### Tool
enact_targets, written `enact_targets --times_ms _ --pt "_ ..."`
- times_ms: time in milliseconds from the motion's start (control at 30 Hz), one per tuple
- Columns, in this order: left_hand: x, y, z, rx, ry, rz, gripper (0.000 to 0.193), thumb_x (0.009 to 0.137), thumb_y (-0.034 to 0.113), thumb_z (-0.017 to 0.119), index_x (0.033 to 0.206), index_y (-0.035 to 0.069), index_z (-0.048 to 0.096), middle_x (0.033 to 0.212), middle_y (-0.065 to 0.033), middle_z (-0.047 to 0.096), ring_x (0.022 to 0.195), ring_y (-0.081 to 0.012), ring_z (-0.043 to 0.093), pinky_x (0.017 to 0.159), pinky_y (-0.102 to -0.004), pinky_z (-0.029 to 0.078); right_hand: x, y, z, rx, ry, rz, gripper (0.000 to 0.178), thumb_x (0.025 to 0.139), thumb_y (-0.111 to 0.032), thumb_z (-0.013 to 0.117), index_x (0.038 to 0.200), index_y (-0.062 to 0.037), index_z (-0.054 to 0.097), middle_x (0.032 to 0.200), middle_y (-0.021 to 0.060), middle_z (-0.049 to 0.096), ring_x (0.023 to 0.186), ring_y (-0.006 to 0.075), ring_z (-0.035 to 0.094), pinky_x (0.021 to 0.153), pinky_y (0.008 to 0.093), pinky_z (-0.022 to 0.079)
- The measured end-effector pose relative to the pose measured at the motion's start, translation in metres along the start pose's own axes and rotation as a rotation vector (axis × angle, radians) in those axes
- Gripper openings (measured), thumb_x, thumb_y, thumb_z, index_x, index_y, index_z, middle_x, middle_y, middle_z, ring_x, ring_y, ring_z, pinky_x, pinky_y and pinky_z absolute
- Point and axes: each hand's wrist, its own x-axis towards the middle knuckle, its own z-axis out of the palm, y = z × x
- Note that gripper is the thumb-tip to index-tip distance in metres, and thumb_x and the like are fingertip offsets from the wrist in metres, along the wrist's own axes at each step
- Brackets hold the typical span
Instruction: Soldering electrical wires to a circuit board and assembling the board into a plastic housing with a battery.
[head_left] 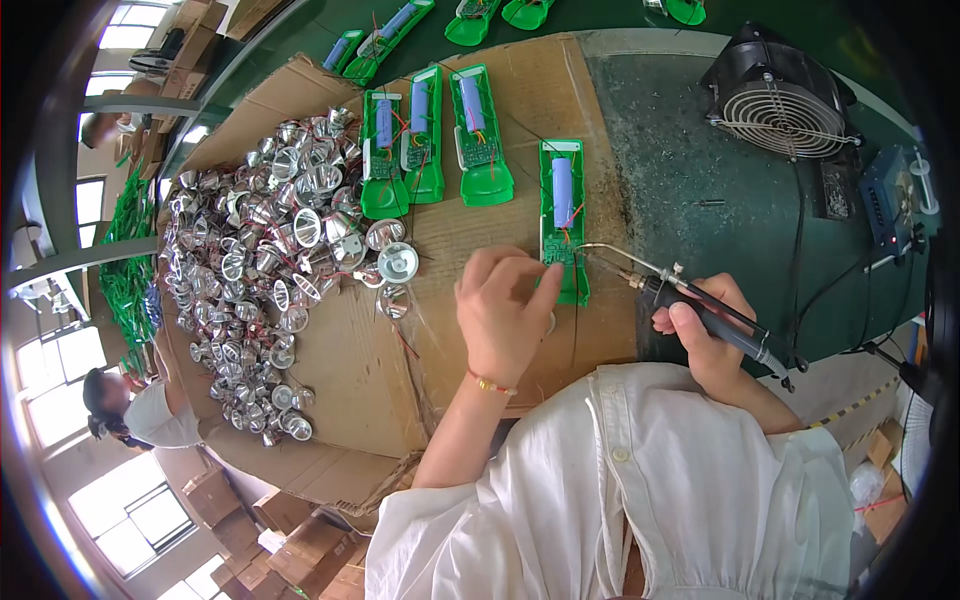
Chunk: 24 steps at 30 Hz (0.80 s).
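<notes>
My left hand (pixel 503 312) presses its fingertips on the near end of a green plastic half-shell (pixel 563 215) that carries a blue cylindrical battery cell, red wires and a small circuit board. It lies on a flattened cardboard sheet (pixel 350 360). My right hand (pixel 712 335) grips a black-handled soldering iron (pixel 690 300); its bent metal tip reaches left to the circuit board beside my left fingers. A small silver part may sit under my left palm, mostly hidden.
Three more green shells with blue cells (pixel 430 140) lie farther back, others on the green mat beyond. A large heap of shiny silver reflector cups (pixel 265 250) covers the left cardboard. A black fan (pixel 780 100) and a blue soldering station (pixel 890 205) stand right. Another person (pixel 130 405) sits far left.
</notes>
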Motion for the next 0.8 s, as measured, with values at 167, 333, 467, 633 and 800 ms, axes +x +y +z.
enact_targets --times_ms 167,333,467,633,800 --pt "-0.016 -0.014 -0.032 0.085 0.168 -0.006 0.018 0.067 0.012 0.073 0.081 0.005 0.063 0.082 -0.0077 0.058 0.08 -0.0261 0.053 0.072 -0.0357 0.043 -0.002 -0.003 -0.011 0.024 0.027 0.022 0.016 0.083 -0.006 0.06 0.086 0.0032 0.048 0.073 0.0133 0.064 0.065 0.0128 0.062 0.059 0.026 0.052" --pt "-0.018 -0.016 -0.01 0.268 0.072 -0.013 0.009 0.072 0.02 0.071 0.07 0.011 0.067 0.076 -0.0015 0.059 0.079 -0.0233 0.051 0.073 -0.0361 0.038 0.0 -0.002 -0.007 0.045 -0.004 0.016 0.016 0.083 -0.006 0.06 0.086 0.0027 0.047 0.072 0.013 0.063 0.065 0.0125 0.061 0.059 0.0255 0.051" --pt "-0.009 -0.02 -0.006 0.414 0.013 -0.012 0.008 0.072 0.02 0.069 0.071 0.013 0.066 0.078 0.0 0.058 0.084 -0.0228 0.05 0.074 -0.0355 0.035 -0.001 0.001 -0.008 -0.029 -0.024 -0.017 0.017 0.084 -0.01 0.058 0.086 0.0022 0.047 0.072 0.0136 0.061 0.061 0.014 0.061 0.056 0.0265 0.053" --pt "-0.008 -0.017 -0.003 0.466 -0.083 0.056 0.006 0.074 0.017 0.066 0.076 0.012 0.063 0.084 -0.0015 0.058 0.086 -0.0247 0.049 0.076 -0.0364 0.035 -0.001 0.0 -0.01 -0.036 -0.033 -0.007 0.017 0.084 -0.01 0.059 0.087 0.0018 0.047 0.073 0.0137 0.062 0.062 0.014 0.061 0.056 0.0262 0.053" --pt "-0.005 -0.01 -0.012 -0.02 -0.077 -0.001 0.008 0.072 0.011 0.067 0.076 0.008 0.061 0.09 -0.0044 0.058 0.089 -0.026 0.048 0.081 -0.0375 0.037 0.002 0.0 -0.008 -0.047 -0.083 -0.003 0.018 0.083 -0.009 0.059 0.087 0.0019 0.046 0.073 0.0133 0.062 0.062 0.0135 0.061 0.058 0.0263 0.052"
